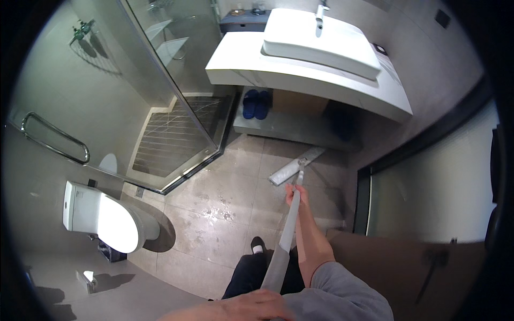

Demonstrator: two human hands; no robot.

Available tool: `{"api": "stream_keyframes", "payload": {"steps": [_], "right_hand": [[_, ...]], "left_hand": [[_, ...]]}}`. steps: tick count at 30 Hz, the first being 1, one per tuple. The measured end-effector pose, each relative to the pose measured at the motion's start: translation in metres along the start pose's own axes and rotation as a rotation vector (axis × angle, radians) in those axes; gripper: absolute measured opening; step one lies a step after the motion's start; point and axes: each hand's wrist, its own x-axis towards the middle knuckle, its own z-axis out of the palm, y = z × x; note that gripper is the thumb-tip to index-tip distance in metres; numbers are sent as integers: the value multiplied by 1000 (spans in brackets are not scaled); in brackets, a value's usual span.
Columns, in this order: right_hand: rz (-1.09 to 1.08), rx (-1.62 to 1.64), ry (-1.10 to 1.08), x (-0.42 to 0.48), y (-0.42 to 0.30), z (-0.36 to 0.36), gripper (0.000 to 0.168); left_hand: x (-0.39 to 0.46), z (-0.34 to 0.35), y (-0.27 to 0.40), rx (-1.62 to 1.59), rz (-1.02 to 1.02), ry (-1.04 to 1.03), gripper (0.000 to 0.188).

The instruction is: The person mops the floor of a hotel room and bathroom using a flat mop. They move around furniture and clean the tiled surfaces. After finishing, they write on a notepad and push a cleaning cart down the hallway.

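Observation:
A flat floor mop with a long grey handle [285, 240] slants away from my body. Its pale, narrow head [286, 172] lies on the tiled floor [225, 168] in front of the vanity shelf. Low on the handle, close above the mop head, my right hand [298, 194] is wrapped around it. My left hand [257, 305] is at the handle's upper end, at the bottom edge of the picture, with its fingers bent over it and partly cut off. Wet patches [219, 212] glisten on the tiles left of the handle.
A white toilet [120, 224] with a small bin [111, 252] stands left. Behind it is a glass shower enclosure [180, 132]. The vanity counter [241, 56] carries a white basin [317, 44]; blue slippers [255, 105] rest on the shelf beneath. A dark-framed door [363, 204] is right.

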Motion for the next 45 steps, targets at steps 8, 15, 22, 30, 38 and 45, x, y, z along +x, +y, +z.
{"api": "stream_keyframes", "payload": {"steps": [8, 15, 22, 30, 38, 45], "right_hand": [[-35, -395, 17, 58, -4, 103, 19], [108, -656, 57, 134, 67, 188, 26], [304, -820, 21, 195, 176, 246, 24], [311, -967, 192, 140, 296, 221, 22], [477, -850, 246, 24, 455, 174, 15], [656, -971, 339, -64, 600, 154, 11]], "left_hand": [[37, -96, -14, 41, 165, 605, 6], [39, -123, -10, 198, 96, 907, 18], [0, -132, -10, 363, -25, 1271, 21], [-111, -122, 55, 350, -48, 1436, 22], [-237, -103, 151, 387, -12, 1405, 12], [-316, -54, 210, 600, -76, 1609, 13]]}}
